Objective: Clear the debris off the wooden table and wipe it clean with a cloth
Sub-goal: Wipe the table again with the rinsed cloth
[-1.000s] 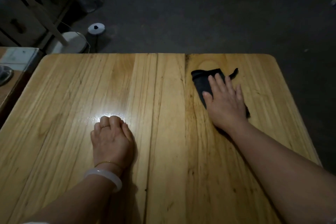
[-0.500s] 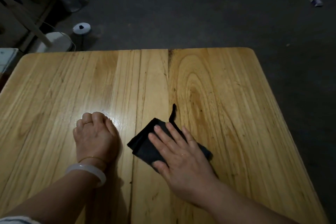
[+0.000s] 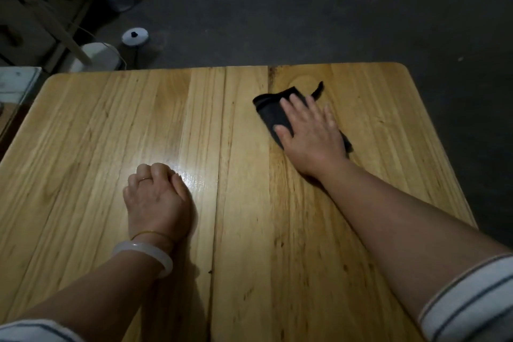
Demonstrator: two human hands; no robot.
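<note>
The wooden table (image 3: 83, 133) fills most of the view, its planks glossy under a light spot. A dark folded cloth (image 3: 270, 111) lies on the far right part of the top. My right hand (image 3: 311, 133) presses flat on the cloth with straight, spread fingers, covering most of it. My left hand (image 3: 156, 200) rests on the table near the middle, fingers curled under into a loose fist, holding nothing. A white bangle sits on that wrist. No debris shows on the tabletop.
Dark floor lies beyond the far table edge. A small round white object (image 3: 135, 36) and a white container (image 3: 95, 60) stand on the floor at the far left, beside wooden furniture (image 3: 33, 8). Another surface (image 3: 16, 83) adjoins the table's left corner.
My right hand has pushed the cloth from the near middle of the table back out to the far right. The left hand has stayed in place.
</note>
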